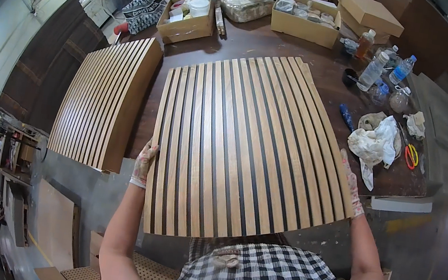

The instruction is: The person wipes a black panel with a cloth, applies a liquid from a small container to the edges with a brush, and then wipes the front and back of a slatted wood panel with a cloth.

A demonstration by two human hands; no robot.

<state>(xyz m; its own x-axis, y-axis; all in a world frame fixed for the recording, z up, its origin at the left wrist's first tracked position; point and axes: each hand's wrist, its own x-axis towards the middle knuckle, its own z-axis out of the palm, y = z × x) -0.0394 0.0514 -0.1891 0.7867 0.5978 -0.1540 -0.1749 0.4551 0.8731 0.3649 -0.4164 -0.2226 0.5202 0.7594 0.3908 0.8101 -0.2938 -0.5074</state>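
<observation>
A wide wooden slatted panel, pale strips with dark gaps between them, tilts over the front edge of the dark brown table. Along its left edge my left hand, in a stained light glove, is closed with the fingers partly behind the wood. My right hand, gloved likewise, grips the opposite edge; most of its fingers are hidden by the panel. A second slatted panel with a thick brown side rests at the table's left end, apart from my left hand.
At the back stand two cardboard boxes, one with tubs and one with jars. Plastic bottles, white rags and scissors with red and yellow handles lie right. Boards lean at lower left.
</observation>
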